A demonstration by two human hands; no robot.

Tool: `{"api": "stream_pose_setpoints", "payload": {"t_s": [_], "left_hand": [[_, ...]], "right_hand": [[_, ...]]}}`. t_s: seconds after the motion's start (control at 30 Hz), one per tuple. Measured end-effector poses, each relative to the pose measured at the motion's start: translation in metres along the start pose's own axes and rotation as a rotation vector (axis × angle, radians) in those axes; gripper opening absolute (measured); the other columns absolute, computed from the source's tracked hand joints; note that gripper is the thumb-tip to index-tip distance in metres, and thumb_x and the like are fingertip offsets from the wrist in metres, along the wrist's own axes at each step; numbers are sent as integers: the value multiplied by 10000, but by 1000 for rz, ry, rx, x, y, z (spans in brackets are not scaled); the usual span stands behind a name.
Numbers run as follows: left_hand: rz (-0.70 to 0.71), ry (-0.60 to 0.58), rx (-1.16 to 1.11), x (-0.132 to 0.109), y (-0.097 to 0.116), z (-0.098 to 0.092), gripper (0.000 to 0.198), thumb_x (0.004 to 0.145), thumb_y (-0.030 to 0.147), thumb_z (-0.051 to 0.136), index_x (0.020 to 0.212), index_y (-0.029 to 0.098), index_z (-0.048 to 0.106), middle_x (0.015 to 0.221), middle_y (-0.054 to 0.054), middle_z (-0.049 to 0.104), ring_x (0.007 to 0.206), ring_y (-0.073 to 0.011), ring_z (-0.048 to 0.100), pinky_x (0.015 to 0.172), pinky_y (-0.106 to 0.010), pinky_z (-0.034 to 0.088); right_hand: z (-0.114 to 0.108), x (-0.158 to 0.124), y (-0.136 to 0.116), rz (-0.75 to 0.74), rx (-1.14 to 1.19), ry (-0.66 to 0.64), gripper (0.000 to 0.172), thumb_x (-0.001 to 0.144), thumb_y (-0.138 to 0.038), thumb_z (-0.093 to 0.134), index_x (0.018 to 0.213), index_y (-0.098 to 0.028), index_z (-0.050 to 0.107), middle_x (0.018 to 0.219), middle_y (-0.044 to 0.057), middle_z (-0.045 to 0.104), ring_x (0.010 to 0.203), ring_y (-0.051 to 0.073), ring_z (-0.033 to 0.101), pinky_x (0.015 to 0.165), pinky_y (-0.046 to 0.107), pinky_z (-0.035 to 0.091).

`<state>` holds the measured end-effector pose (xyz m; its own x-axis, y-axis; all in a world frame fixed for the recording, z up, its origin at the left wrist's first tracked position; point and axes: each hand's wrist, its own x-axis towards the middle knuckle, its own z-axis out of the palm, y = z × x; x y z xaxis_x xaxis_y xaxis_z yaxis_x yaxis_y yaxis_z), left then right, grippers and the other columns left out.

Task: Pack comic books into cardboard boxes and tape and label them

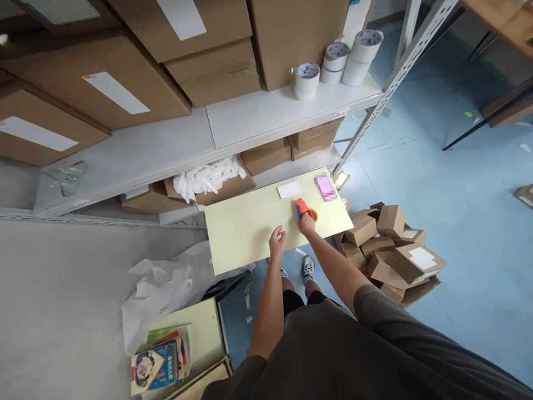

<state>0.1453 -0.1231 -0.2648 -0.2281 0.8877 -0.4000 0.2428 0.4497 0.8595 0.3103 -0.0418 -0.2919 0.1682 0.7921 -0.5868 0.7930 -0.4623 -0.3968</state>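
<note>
My right hand (pixel 307 224) is closed around an orange-red tape dispenser (pixel 302 206) with a blue part on its side. A yellow-edged ring, seemingly its tape roll, shows beside my fingers. My left hand (pixel 277 243) hovers over the near edge of the pale yellow table (pixel 241 228), fingers loosely bent and nothing visible in them. Beyond the dispenser lies a white rectangular card or packet (pixel 288 189). Farther right on the tabletop is a pink, pixelated item (pixel 325 187) whose kind I cannot make out.
A metal shelf (pixel 258 122) with large cartons (pixel 104 78) and rolls of white tape (pixel 307 82) stands behind the table. Below it, a box holds white pieces (pixel 210 176). Cardboard boxes (pixel 389 244) lie heaped at right; books (pixel 160 361) and plastic sheeting (pixel 162 289) are at left.
</note>
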Motion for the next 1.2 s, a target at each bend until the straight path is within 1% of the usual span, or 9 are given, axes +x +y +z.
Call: {"api": "stream_pose_setpoints", "payload": {"t_s": [0.1,0.23,0.33,0.47,0.6,0.77,0.83,0.97,1.2], "left_hand": [[8,9,-6,-2,3,-2,398,1027,420,671,1348,200,753,1368,-170,758,1225,-272,737,1126,-462,570],[17,-11,-9,-1,20,-5,377,1020,413,678,1325,211,769,1312,-157,785,1180,-266,756,1125,-473,572],[27,-4,-30,4,37,-11,356,1011,381,683,1305,203,775,1290,-154,794,1163,-258,761,1124,-466,574],[72,-7,-62,15,68,-31,318,992,322,684,1268,198,779,1277,-143,800,1160,-253,763,1136,-470,564],[152,24,-104,32,112,-64,355,990,310,673,1312,185,757,1321,-155,783,1150,-246,760,1097,-449,585],[436,-66,-155,51,178,-124,397,1009,410,674,1355,230,751,1460,-131,726,1312,-268,697,1086,-415,587],[512,-169,-154,56,201,-149,401,1002,442,690,1329,225,773,1444,-132,737,1331,-285,689,1105,-422,576],[577,-380,-149,62,231,-187,416,943,511,765,1225,212,828,1328,-134,788,1187,-292,746,1075,-438,594],[715,-388,-139,64,257,-224,386,870,584,815,953,211,871,1028,-104,815,982,-265,761,889,-380,625]], "right_hand": [[3,4,12,-21,-4,32,474,987,-166,590,1447,-55,562,1371,286,698,1292,345,675,1110,439,484],[-5,7,19,-69,-20,27,409,1041,-275,549,1396,-84,614,1225,264,764,1168,332,739,1065,452,509],[-23,4,14,-159,-85,51,387,1037,-302,578,1375,-123,639,1199,229,786,1147,317,750,1049,427,514],[-61,-13,-2,-270,-199,98,511,991,-247,606,1475,-88,559,1217,257,779,1074,352,759,954,435,547],[-105,-36,-32,-565,-233,191,539,941,-178,574,1466,-75,508,1219,256,773,1075,369,730,947,472,553],[-155,-70,-85,-874,-224,311,461,925,-237,615,1369,-131,549,1197,229,769,1111,381,696,1015,535,537],[-169,-85,-108,-927,-224,375,477,901,-299,688,1335,-141,570,1215,231,759,1138,397,689,1023,540,537],[-186,-110,-148,-961,-184,463,499,911,-519,790,1258,-203,621,1231,203,757,1155,398,694,1028,518,543],[-201,-123,-187,-1049,-47,405,513,906,-694,795,1108,-236,685,1153,167,761,1117,358,703,1002,486,567]]}}
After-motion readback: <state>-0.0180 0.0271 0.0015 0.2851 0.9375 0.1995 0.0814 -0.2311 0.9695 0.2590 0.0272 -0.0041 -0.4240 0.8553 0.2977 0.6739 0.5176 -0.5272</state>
